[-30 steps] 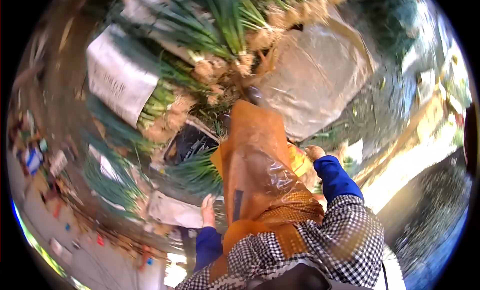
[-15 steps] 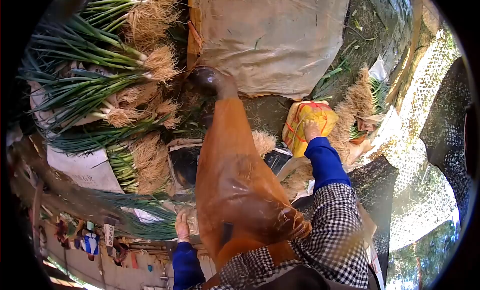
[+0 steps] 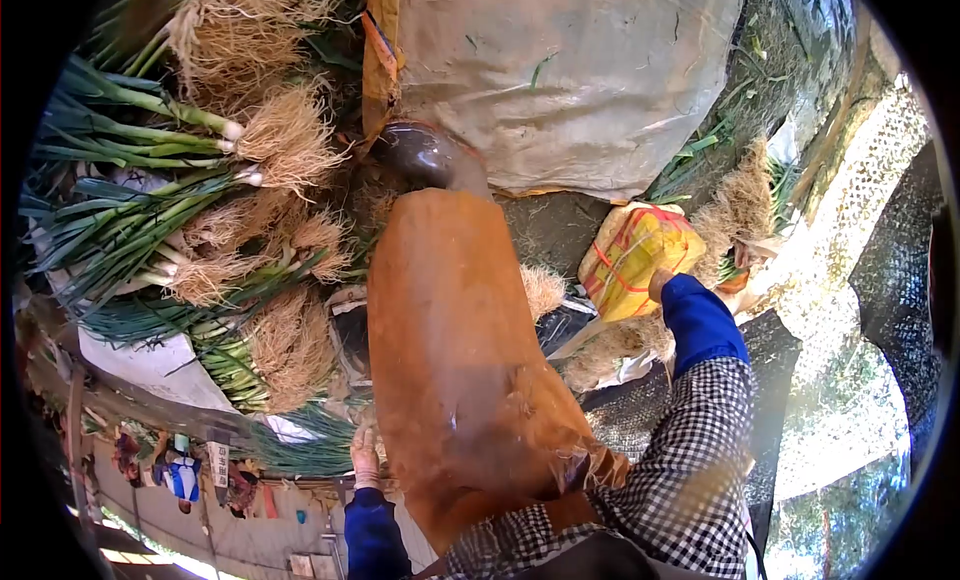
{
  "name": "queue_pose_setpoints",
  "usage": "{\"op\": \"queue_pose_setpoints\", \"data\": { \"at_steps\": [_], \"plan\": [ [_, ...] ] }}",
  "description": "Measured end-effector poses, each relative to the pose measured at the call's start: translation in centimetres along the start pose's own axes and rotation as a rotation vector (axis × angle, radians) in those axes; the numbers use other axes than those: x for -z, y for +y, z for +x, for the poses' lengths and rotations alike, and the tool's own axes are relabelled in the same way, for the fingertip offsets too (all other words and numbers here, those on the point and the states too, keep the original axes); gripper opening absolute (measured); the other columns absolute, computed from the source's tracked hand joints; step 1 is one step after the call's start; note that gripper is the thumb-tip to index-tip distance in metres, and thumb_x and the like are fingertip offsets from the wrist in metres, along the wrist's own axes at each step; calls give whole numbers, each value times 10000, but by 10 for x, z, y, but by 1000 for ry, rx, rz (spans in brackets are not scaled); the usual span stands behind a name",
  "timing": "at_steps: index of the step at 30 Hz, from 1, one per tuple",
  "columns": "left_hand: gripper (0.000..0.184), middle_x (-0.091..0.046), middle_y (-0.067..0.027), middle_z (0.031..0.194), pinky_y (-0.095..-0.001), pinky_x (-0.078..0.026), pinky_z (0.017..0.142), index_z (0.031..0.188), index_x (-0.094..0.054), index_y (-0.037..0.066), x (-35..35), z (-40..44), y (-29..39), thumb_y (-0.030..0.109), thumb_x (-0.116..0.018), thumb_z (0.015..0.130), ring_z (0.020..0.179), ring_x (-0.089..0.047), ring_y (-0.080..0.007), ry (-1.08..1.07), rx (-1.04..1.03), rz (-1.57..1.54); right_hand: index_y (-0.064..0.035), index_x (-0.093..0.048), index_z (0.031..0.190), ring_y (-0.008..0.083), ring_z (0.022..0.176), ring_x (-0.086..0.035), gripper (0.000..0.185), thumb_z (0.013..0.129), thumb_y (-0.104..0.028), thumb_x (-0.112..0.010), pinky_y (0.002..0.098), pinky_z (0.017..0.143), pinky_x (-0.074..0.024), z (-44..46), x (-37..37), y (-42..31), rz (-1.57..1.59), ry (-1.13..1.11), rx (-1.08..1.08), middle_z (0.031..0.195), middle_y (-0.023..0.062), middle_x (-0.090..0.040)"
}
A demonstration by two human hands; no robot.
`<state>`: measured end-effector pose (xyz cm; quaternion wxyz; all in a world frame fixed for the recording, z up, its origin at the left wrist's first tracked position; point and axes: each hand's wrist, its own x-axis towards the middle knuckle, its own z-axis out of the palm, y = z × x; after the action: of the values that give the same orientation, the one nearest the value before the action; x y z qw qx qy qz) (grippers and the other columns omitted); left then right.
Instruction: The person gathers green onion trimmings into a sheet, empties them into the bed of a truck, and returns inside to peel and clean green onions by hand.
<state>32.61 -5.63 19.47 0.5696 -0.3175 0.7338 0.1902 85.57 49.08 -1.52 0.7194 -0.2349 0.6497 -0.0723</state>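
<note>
My right hand [image 3: 660, 283] grips the near right edge of a yellow wrapped bundle [image 3: 640, 260], which has red markings and cord round it. My wrist hides most of those fingers. At the lower left, my left hand [image 3: 366, 458] has its fingers stretched out beside the brown apron [image 3: 450, 380] over my leg, close to dark green leaves [image 3: 310, 442]. It holds nothing that I can see. Bunches of spring onions [image 3: 190, 145] with pale, bushy roots lie at the left.
A dirty pale sheet [image 3: 560, 90] lies ahead, next to my dark boot [image 3: 420, 155]. More rooted bunches [image 3: 738, 210] lie at the right by dark netting [image 3: 770, 380]. Several people, among them a person in blue and white [image 3: 183, 477], are far behind at the lower left.
The whole view has shifted and drawn closer. My right hand has slid from the top of the yellow bundle to its near right edge. My left hand stays beside the apron.
</note>
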Motion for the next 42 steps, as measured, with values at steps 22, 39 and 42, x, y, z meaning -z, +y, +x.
{"op": "queue_pose_setpoints", "data": {
  "at_steps": [22, 39, 42],
  "plan": [
    [282, -521, -54, 1174, -319, -367, 921, 1101, -520, 76, 53, 37, -38, 174, -337, 910, 1039, -487, -208, -214, 427, -818, -82, -583, 1070, 290, 953, -579, 447, 785, -425, -549, 398, 838, -439, -8, 14, 105, 1066, 243, -1161, 1043, 136, -603],
    [354, -507, -52, 1188, -301, -355, 941, 1207, -457, 97, -9, 35, -10, 262, -364, 908, 1094, -456, -181, -325, 13, -235, -51, -602, 1037, 313, 995, -555, 407, 755, -334, -525, 441, 892, -386, 37, 170, 12, 1188, 138, -1168, 1063, 175, -585],
    [355, -511, -76, 1175, -320, -375, 925, 1195, -481, 112, 4, 39, -82, 261, -393, 885, 1076, -476, -211, -249, 209, -357, -86, -610, 1051, 323, 1024, -541, 438, 756, -389, -499, 509, 928, -336, 57, 130, 2, 954, -5, -712, 1093, 158, -579]
  ]
}}
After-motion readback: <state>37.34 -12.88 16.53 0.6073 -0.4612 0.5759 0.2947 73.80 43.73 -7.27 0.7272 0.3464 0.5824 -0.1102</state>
